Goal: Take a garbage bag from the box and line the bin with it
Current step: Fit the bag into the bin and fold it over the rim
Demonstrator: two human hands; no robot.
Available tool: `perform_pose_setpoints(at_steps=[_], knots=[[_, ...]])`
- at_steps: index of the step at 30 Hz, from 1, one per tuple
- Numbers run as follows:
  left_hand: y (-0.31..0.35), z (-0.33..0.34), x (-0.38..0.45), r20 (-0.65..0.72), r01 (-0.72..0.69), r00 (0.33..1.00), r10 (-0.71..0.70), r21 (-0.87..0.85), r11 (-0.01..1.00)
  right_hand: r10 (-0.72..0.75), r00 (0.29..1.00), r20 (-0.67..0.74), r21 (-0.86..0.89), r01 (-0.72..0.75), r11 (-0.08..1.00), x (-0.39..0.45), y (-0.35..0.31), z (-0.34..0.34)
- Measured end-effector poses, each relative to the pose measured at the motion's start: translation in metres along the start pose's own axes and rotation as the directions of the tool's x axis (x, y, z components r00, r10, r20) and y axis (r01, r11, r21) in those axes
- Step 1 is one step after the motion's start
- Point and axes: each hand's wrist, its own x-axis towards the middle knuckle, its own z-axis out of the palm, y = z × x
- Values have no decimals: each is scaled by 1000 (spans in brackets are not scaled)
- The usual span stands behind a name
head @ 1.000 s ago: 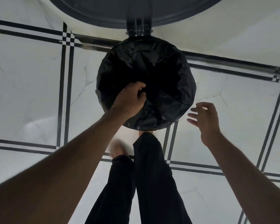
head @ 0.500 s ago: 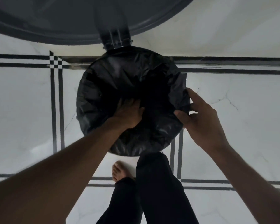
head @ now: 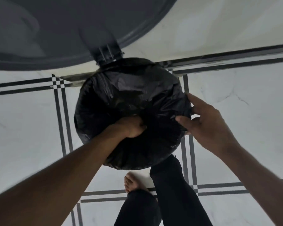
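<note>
Left hand (head: 131,126) fisted inside black garbage bag (head: 121,95), right hand (head: 207,126) pinching its rim; raised lid (head: 72,26) behind, bare foot (head: 131,181) just below.

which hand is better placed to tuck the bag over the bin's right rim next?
Right, probably. The right hand already grips the garbage bag at the bin's right edge, thumb on top. The left hand is pushed down into the bag's middle, away from any rim.

black garbage bag (head: 129,95), white black-lined floor tiles (head: 26,124)

Dim, flat indoor light, soft motion blur, wide-angle bending at edges
</note>
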Motion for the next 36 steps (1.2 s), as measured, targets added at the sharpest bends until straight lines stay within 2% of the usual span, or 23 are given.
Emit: perform_pose_setpoints(at_steps=[4,8,10,12,15,19,22,25,30,33,36], knots=[[-2,-28,-49,15,-141,990,141,1,990,34,998,53,-24,-33,999,2,-11,-5],[1,-64,-47,-235,-246,944,231,-38,968,54,996,65,-13,-54,998,3,-10,-6],[0,-82,-24,-269,-217,943,197,-49,975,58,996,68,-17,-57,998,3,-9,-6],[0,-93,1,-256,-127,961,103,-79,989,44,997,64,-19,-43,999,4,-7,-6],[11,-88,25,-282,-62,959,25,-123,990,37,998,59,5,-38,999,5,-6,-5],[22,-36,14,-495,17,868,47,126,992,61,997,48,42,-63,997,2,-5,-4],[16,1,3,-537,-9,834,129,220,976,75,996,41,22,-76,997,3,-6,-3],[8,20,8,-469,-34,864,181,305,952,79,996,46,28,-80,996,4,-6,-3],[-21,15,35,-204,89,979,-11,378,921,77,996,38,37,-79,996,4,-5,-3],[-37,13,49,-80,128,991,-105,383,915,64,997,42,33,-65,997,6,-1,-3],[-47,9,55,-48,141,990,-132,333,932,62,996,56,60,-66,996,8,0,-4]])
